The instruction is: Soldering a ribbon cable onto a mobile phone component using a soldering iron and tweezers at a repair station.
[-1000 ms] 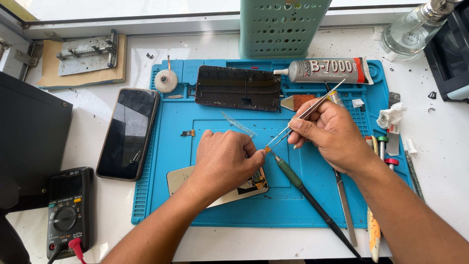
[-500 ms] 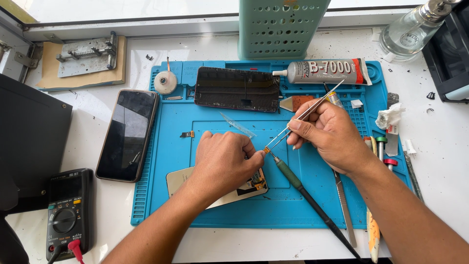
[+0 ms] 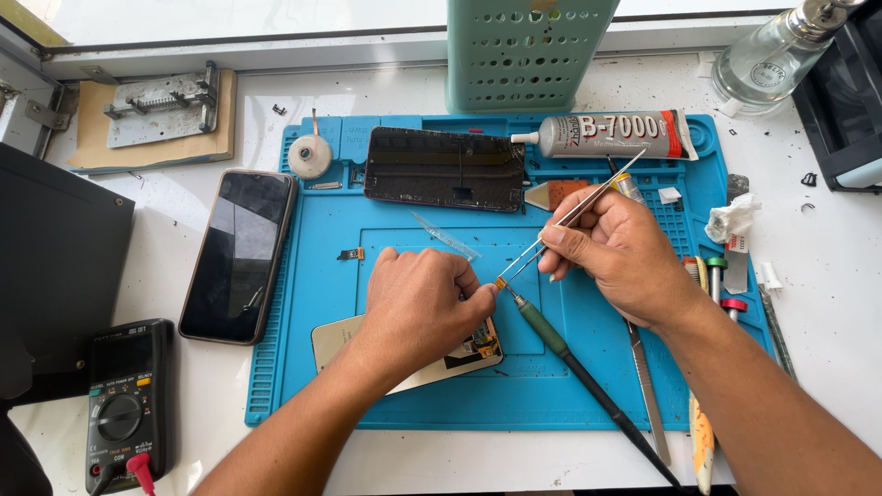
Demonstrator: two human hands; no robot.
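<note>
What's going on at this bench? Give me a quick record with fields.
Surface: blue mat on a white bench
Left hand: fist resting on an opened phone, fingertips pinching a small orange part
Right hand: holds tweezers, tips at the same part
Beside the hands: green-handled tool lying on the mat
Top of mat: dark phone panel, glue tube
Left of mat: black phone, multimeter
Back: green perforated bin, glass bottle
</note>
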